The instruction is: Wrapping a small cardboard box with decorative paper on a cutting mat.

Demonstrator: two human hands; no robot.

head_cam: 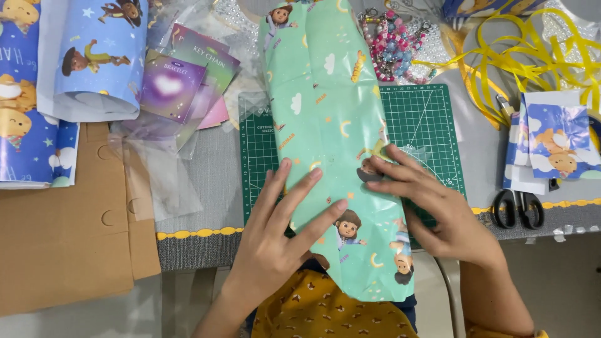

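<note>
Your left hand (275, 241) and right hand (432, 209) are bare, with no rings, watch or gloves, and the nails are short and plain. Below them you wear a mustard-yellow garment (319, 313) dotted with small brown marks. A yellow cuff (501, 333) shows just behind your right wrist; the left forearm is uncovered.

The green cutting mat (426, 125) is largely covered by the mint wrapping paper (325, 112), whose top runs off the frame edge. Right of the mat, the scissors (518, 208) show handles only; their blades are probably tucked under blue paper pieces (554, 144).
</note>
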